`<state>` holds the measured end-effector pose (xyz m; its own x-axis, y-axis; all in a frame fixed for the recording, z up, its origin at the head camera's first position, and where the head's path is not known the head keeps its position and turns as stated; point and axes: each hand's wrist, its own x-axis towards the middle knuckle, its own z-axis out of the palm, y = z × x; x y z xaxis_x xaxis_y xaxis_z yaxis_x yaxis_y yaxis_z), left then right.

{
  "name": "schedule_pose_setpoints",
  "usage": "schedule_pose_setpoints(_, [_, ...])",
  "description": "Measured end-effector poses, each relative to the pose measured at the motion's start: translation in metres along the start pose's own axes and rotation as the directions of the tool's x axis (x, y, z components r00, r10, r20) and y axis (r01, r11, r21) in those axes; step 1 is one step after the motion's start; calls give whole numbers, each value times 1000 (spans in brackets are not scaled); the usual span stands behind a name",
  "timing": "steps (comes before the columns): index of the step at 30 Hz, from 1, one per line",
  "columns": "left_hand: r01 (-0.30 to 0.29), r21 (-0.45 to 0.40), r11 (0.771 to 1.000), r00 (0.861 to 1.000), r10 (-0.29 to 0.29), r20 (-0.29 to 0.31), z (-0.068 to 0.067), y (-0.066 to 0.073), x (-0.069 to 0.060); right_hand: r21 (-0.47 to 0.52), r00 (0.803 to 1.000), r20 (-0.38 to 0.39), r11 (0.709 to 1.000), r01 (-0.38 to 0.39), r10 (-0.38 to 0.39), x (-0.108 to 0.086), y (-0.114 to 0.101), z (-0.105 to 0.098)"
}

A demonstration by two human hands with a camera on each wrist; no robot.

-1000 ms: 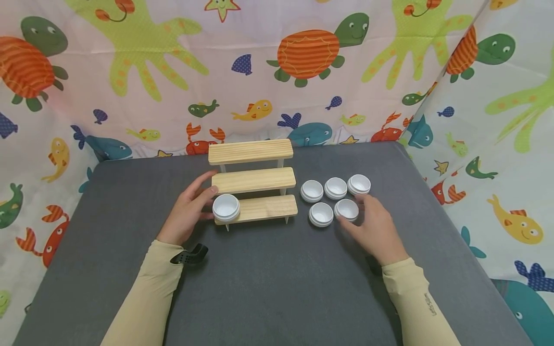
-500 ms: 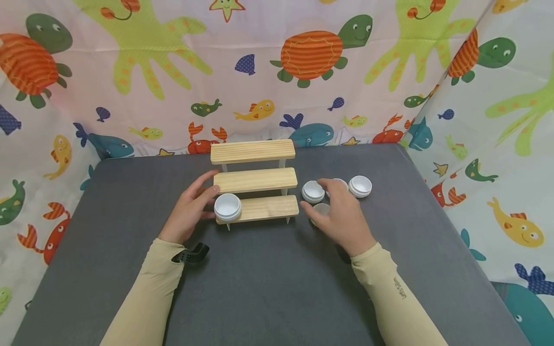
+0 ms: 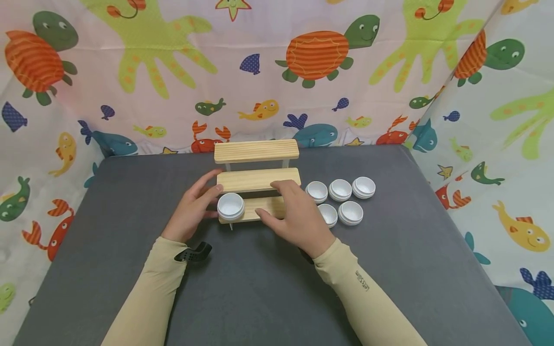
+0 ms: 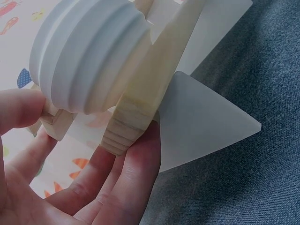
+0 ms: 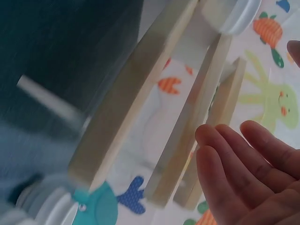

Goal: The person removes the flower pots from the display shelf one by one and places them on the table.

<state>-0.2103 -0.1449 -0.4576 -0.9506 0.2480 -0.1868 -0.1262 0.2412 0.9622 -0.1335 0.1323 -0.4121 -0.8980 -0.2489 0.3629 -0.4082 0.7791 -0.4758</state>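
Note:
In the head view, a three-tier wooden display stand with pale translucent side supports stands on the grey table. One small white bowl sits at the left end of its lowest shelf; ridged sides show in the left wrist view, and I cannot tell whether it is a stack. My left hand grips the stand's left end, with thumb and fingers at the ends of the lower shelves. Over the right part of the lowest shelf hovers my right hand, fingers extended and holding nothing. It hides that shelf's right end.
Several white bowls stand in two rows to the right of the stand; my right hand partly covers one nearer bowl. A sea-animal patterned curtain hangs behind the table and along both sides.
My right hand has moved left from the bowls, across the nearer row, to the stand's lowest shelf. The left hand and the bowls keep their places.

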Motion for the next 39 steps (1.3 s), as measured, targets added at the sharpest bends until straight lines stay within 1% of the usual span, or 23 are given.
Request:
schedule_pose_setpoints(6, [-10,0,1000,1000,10,4,1,0,0,19,999,35,999,36,-36,7,-17,15])
schedule_pose_setpoints(11, [-21,-7,1000,1000,21,13,2,0,-1,83,997,44,995,63,-67,12,-29,28])
schedule_pose_setpoints(14, [-19,-10,1000,1000,19,16,2,-1,-1,108,996,47,992,69,-74,14,-34,35])
schedule_pose_setpoints(16, [-18,-9,1000,1000,18,17,2,-1,-1,108,996,52,992,64,-70,15,-37,40])
schedule_pose_setpoints(21, [-24,-10,1000,1000,24,20,2,0,-2,80,996,62,995,56,-61,15,-41,48])
schedule_pose_setpoints(28, [-35,-8,999,999,36,15,2,1,-2,44,997,47,997,60,-62,15,-42,55])
schedule_pose_setpoints(39, [-23,-11,1000,1000,23,11,1,2,-3,48,997,67,998,28,-31,20,-42,63])
